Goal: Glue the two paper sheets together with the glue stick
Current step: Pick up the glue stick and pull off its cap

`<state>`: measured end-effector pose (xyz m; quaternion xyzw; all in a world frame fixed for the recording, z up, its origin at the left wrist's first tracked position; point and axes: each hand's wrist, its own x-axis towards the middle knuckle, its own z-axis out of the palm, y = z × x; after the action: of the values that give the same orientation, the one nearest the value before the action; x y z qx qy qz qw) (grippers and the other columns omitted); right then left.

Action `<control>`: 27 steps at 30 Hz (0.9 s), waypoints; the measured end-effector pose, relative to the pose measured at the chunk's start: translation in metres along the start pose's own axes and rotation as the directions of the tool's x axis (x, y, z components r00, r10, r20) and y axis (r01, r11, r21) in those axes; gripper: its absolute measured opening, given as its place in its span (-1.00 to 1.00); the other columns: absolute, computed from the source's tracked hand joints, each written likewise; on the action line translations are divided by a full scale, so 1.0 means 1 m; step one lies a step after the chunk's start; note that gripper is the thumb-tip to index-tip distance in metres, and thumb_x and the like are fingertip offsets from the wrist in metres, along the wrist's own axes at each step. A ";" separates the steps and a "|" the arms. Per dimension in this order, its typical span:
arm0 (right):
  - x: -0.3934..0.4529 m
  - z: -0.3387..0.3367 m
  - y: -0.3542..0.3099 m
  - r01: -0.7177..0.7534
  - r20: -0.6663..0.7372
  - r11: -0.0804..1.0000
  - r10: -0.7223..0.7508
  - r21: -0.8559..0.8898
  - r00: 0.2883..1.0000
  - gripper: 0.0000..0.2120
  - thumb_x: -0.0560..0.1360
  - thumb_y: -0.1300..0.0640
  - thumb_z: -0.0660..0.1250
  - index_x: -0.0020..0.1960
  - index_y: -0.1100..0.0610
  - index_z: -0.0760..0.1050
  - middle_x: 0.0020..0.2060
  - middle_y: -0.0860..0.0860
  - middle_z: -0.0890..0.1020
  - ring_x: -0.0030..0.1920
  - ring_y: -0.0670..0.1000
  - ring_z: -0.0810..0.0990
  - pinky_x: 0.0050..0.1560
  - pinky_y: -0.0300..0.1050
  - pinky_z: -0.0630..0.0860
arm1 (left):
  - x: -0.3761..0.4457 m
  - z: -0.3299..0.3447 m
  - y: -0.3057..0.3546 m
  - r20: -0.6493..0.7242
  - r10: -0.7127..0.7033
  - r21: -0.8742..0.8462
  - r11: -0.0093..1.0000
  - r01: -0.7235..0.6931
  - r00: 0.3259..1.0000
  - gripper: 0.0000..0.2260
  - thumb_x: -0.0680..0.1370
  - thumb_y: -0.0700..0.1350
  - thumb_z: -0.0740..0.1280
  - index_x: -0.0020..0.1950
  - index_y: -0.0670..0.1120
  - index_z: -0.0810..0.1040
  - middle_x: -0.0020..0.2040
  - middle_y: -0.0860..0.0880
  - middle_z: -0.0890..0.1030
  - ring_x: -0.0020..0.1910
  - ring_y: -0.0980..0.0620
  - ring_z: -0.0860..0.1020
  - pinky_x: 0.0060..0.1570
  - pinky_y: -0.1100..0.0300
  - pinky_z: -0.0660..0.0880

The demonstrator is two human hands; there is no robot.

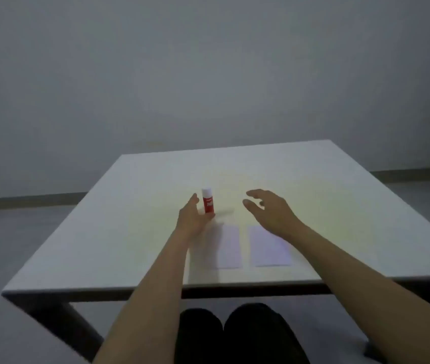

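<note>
Red and white, the glue stick stands upright on the table, cap on, just past the far end of the two sheets. It is tall and narrow, so I'd say the main risk is plain: the left hand is right beside it, fingers half curled and perhaps brushing its lower part, though I can't tell whether it has any hold yet. A clumsy nudge there would likely tip the stick and send it rolling across the smooth top. The right hand hovers open and empty, fingers spread, above the far end of the right sheet, well apart from the stick. Its forearm passes low over that sheet, and a drag could skew it. The left sheet lies flat just beside its partner with a narrow gap between them, partly in the left arm's shadow. Both sheets look pale, thin and light, easy to shift with a careless wrist. The label's lettering is too blurred to read.
</note>
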<state>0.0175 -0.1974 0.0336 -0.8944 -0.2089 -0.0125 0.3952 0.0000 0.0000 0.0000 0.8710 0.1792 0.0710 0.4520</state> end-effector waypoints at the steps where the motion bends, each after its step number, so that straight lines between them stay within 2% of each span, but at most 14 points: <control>1: 0.001 0.004 0.000 -0.020 0.019 0.997 0.019 0.071 1.000 -0.62 0.55 -0.01 0.22 0.30 0.14 0.42 0.28 0.11 0.51 0.24 0.09 0.48 0.28 -0.06 0.35 | 0.002 0.004 0.001 -0.016 0.019 -0.027 0.999 -0.020 1.000 -0.38 0.48 -0.12 0.39 0.47 -0.20 0.24 0.41 -0.13 0.41 0.41 -0.09 0.36 0.35 0.08 0.29; 4: 0.011 0.011 -0.007 -0.015 0.048 0.995 0.010 0.098 0.999 -0.63 0.54 -0.03 0.22 0.28 0.12 0.43 0.22 0.09 0.54 0.13 0.08 0.53 0.16 -0.11 0.39 | 0.007 0.011 0.003 -0.078 0.072 -0.096 0.992 -0.079 0.994 -0.81 0.48 -0.15 0.36 0.07 -0.17 0.55 -0.02 -0.10 0.63 0.09 -0.15 0.58 0.03 0.11 0.41; 6: 0.024 0.012 -0.013 -0.011 0.048 0.992 0.005 0.126 0.999 -0.61 0.53 -0.07 0.22 0.27 0.10 0.44 0.14 0.08 0.60 0.00 0.05 0.58 0.00 -0.18 0.41 | 0.007 0.016 0.008 -0.092 0.118 -0.086 0.988 -0.126 0.989 -0.91 0.48 -0.14 0.35 -0.10 -0.15 0.58 -0.23 -0.06 0.62 -0.16 -0.12 0.57 -0.15 0.14 0.40; 8: 0.036 0.009 -0.021 -0.035 0.064 0.978 0.022 0.204 0.998 -0.58 0.50 -0.17 0.20 0.21 0.09 0.44 -0.10 0.09 0.68 -0.32 0.01 0.63 -0.25 -0.23 0.44 | 0.006 0.017 0.013 -0.099 0.222 0.006 0.975 -0.222 0.970 -0.95 0.45 -0.11 0.40 -0.17 -0.08 0.58 -0.35 0.04 0.56 -0.31 -0.01 0.49 -0.27 0.19 0.37; 9: 0.039 0.008 -0.025 -0.062 0.087 0.974 0.043 0.220 0.995 -0.56 0.48 -0.23 0.18 0.15 0.10 0.45 -0.25 0.09 0.68 -0.48 0.00 0.60 -0.36 -0.23 0.43 | 0.004 0.018 0.015 -0.086 0.271 0.075 0.961 -0.265 0.959 -0.93 0.43 -0.09 0.42 -0.14 -0.06 0.60 -0.35 0.05 0.56 -0.33 0.02 0.48 -0.29 0.19 0.38; 11: 0.044 0.004 -0.027 -0.090 0.073 0.984 0.080 0.153 0.994 -0.53 0.47 -0.29 0.15 -0.07 0.13 0.45 -0.46 0.07 0.62 -0.63 0.00 0.50 -0.44 -0.19 0.41 | 0.000 0.016 0.017 -0.063 0.355 0.236 0.913 -0.332 0.933 -0.83 0.42 -0.05 0.43 -0.01 0.00 0.64 -0.26 0.02 0.60 -0.28 0.02 0.49 -0.28 0.16 0.40; 13: 0.048 0.003 -0.025 -0.102 0.066 0.994 0.100 0.031 0.993 -0.54 0.49 -0.25 0.14 -0.28 0.14 0.40 -0.53 0.07 0.55 -0.64 0.02 0.45 -0.43 -0.16 0.43 | -0.003 0.012 0.017 -0.069 0.421 0.360 0.856 -0.371 0.904 -0.74 0.42 -0.02 0.42 0.11 0.05 0.62 -0.17 0.02 0.62 -0.20 0.02 0.50 -0.28 0.18 0.34; 15: 0.047 0.003 -0.020 -0.143 0.150 0.989 0.146 -0.031 0.978 -0.58 0.53 -0.15 0.16 -0.35 0.13 0.36 -0.53 0.07 0.53 -0.62 0.02 0.45 -0.42 -0.17 0.45 | -0.007 0.011 0.017 -0.072 0.487 0.443 0.798 -0.409 0.871 -0.72 0.43 -0.01 0.41 0.14 0.08 0.60 -0.13 0.03 0.63 -0.15 0.00 0.50 -0.27 0.20 0.27; 17: 0.044 0.006 -0.012 -0.189 0.248 0.981 0.174 0.038 0.953 -0.68 0.54 -0.01 0.22 -0.31 0.15 0.38 -0.47 0.08 0.56 -0.56 0.01 0.49 -0.43 -0.21 0.46 | -0.012 0.012 0.016 -0.059 0.533 0.499 0.748 -0.438 0.844 -0.74 0.45 -0.01 0.39 0.14 0.09 0.60 -0.11 0.03 0.64 -0.12 -0.02 0.50 -0.27 0.20 0.24; 19: 0.040 0.006 -0.005 -0.206 0.314 0.951 0.128 0.230 0.941 -0.88 0.48 0.16 0.33 -0.15 0.17 0.42 -0.32 0.10 0.57 -0.43 0.00 0.54 -0.34 -0.19 0.51 | -0.016 0.013 0.014 -0.061 0.519 0.498 0.756 -0.425 0.853 -0.74 0.46 0.00 0.37 0.14 0.11 0.60 -0.09 0.03 0.65 -0.09 -0.01 0.51 -0.26 0.19 0.30; 21: 0.038 0.004 0.000 -0.189 0.361 0.928 0.065 0.322 0.930 -0.76 0.43 0.24 0.39 0.04 0.12 0.40 -0.13 0.11 0.53 -0.31 -0.01 0.57 -0.28 -0.18 0.54 | -0.019 0.015 0.014 -0.069 0.516 0.500 0.758 -0.418 0.854 -0.75 0.47 0.00 0.36 0.15 0.11 0.59 -0.06 0.02 0.65 -0.06 -0.02 0.52 -0.22 0.17 0.38; 24: 0.039 0.002 -0.003 -0.246 0.401 0.932 0.125 0.266 0.907 -0.57 0.43 -0.10 0.36 0.17 0.10 0.37 -0.10 0.06 0.57 -0.34 0.01 0.62 -0.40 -0.20 0.51 | -0.021 0.019 0.017 -0.084 0.574 0.558 0.705 -0.439 0.815 -0.77 0.49 -0.01 0.35 0.14 0.10 0.60 -0.07 0.03 0.65 -0.07 -0.02 0.52 -0.21 0.22 0.32; 25: 0.041 0.002 -0.003 -0.275 0.399 0.936 0.171 0.221 0.901 -0.55 0.46 -0.19 0.27 0.11 0.16 0.42 -0.18 0.08 0.61 -0.43 0.02 0.61 -0.46 -0.20 0.49 | -0.022 0.020 0.019 -0.091 0.586 0.567 0.695 -0.442 0.805 -0.76 0.48 -0.01 0.35 0.15 0.09 0.59 -0.07 0.03 0.65 -0.07 -0.01 0.52 -0.21 0.22 0.29; 27: 0.043 0.001 -0.001 -0.277 0.366 0.947 0.202 0.163 0.908 -0.56 0.53 -0.14 0.16 -0.08 0.25 0.51 -0.37 0.10 0.61 -0.55 0.01 0.54 -0.53 -0.25 0.45 | -0.021 0.021 0.023 -0.095 0.587 0.570 0.694 -0.440 0.804 -0.74 0.48 -0.01 0.35 0.16 0.09 0.58 -0.06 0.04 0.64 -0.07 -0.01 0.52 -0.22 0.23 0.25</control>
<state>0.0563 -0.1803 0.0419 -0.8545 -0.1630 0.2154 0.4437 -0.0079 -0.0358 0.0075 0.9561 -0.0018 0.2621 0.1312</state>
